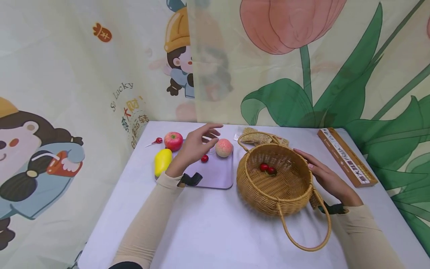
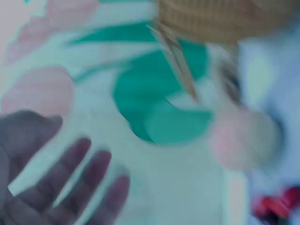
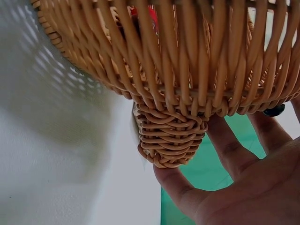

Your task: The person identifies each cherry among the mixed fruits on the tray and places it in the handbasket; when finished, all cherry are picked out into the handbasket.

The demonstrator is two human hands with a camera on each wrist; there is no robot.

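My left hand (image 1: 198, 144) hovers over the lilac tray (image 1: 218, 181), its fingers spread and holding nothing. Near its fingertips lies a peach (image 1: 223, 148), with a small red fruit like a cherry (image 1: 204, 158) below it. A red apple (image 1: 173, 141) and a yellow mango (image 1: 163, 163) are at the tray's left side, partly beside my left arm. My right hand (image 1: 324, 175) touches the right side of a wicker basket (image 1: 258, 194) with extended fingers (image 3: 234, 152). Inside the basket lie dark red cherry-like fruits (image 1: 264, 167).
A long brown pasta box (image 1: 347, 157) lies at the right. Behind the basket is a clear bag of yellowish pieces (image 1: 252, 136). A small red item with a pale stem (image 1: 158, 141) lies at the back left. The basket's handle (image 1: 305, 249) hangs toward the front.
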